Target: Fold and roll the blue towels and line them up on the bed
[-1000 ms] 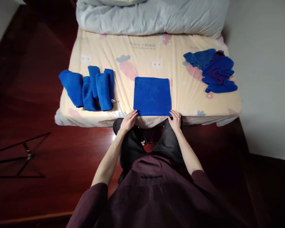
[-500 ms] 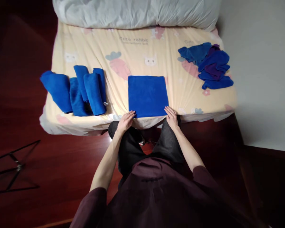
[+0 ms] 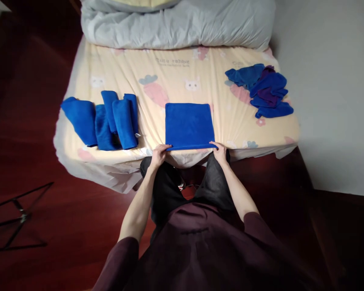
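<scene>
A blue cloth lies flat as a near-square on the bed's front part, its near edge slightly raised or turned over. At its near left corner my left hand pinches the edge between thumb and fingers. My right hand grips the near right corner the same way. To the left lie several rolled blue cloths, side by side and partly overlapping. A loose heap of crumpled blue and purple cloths rests on the right side of the bed.
The bed has a yellow sheet with carrot and rabbit prints. A thick grey-white quilt lies across its far side. A white wall stands at the right. Black stand legs are on the dark red floor at the left.
Both hands have gone from resting flat on the cloth's near corners to gripping its near edge, which is now lifted or turned. The camera view has shifted slightly.
</scene>
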{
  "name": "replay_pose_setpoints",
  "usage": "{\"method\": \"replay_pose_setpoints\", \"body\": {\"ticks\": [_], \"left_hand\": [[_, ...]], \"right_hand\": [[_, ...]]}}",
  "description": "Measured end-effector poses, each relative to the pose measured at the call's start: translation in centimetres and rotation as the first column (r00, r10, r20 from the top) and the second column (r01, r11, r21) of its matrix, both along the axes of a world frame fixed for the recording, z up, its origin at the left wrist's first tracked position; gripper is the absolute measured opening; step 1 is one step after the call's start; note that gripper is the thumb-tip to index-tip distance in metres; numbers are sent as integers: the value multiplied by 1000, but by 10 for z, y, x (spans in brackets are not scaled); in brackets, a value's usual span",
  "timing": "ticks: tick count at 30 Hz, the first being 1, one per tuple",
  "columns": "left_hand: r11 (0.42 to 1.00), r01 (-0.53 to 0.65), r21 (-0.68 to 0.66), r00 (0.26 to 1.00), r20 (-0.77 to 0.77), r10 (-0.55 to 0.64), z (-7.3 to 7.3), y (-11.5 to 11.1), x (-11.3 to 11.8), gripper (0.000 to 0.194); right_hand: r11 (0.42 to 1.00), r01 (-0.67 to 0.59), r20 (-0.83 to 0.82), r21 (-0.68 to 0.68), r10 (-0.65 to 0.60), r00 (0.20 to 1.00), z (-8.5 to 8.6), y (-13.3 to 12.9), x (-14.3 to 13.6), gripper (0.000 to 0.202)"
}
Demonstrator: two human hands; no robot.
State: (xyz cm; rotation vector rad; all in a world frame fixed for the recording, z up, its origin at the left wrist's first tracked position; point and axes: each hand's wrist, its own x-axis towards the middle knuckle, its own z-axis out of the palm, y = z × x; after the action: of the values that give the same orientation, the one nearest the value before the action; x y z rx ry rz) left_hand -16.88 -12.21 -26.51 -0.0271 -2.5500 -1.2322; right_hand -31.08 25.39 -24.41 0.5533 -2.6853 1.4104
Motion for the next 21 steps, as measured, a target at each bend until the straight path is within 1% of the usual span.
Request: {"method": "replay_pose_setpoints", "body": {"ticks": [3, 6, 8, 10, 12, 15, 18, 21], "left_hand": [[998, -56, 23, 998, 40, 55, 6, 9, 18, 45], [988, -150, 45, 986, 82, 146, 11, 17, 32, 39], [975, -212, 70, 972, 118, 203, 14, 21, 35, 35], [963, -250, 104, 962, 144, 234, 14, 22, 33, 35], [950, -274, 148, 956, 148, 253, 13, 22, 30, 37], [936, -282, 209, 955, 150, 255, 11, 23, 25, 41], [923, -309, 228, 943, 199, 267, 8, 25, 22, 42], [913, -362, 186, 920, 230, 318, 7, 25, 19, 40]], "right_hand": [[1000, 4, -18, 9, -4, 1000, 2, 4, 8, 48], [998, 43, 18, -51, -42, 999, 1, 7, 14, 36], [991, 89, 81, -95, -81, 993, -2, 8, 16, 29], [985, 112, 136, -132, -94, 986, -6, 9, 15, 26], [978, 115, 161, -172, -87, 983, -10, 9, 13, 29], [968, 134, 169, -215, -98, 981, -16, 7, 9, 40], [965, 174, 173, -195, -141, 975, -20, 5, 5, 50], [970, 200, 156, -142, -177, 972, -22, 3, 4, 56]]}}
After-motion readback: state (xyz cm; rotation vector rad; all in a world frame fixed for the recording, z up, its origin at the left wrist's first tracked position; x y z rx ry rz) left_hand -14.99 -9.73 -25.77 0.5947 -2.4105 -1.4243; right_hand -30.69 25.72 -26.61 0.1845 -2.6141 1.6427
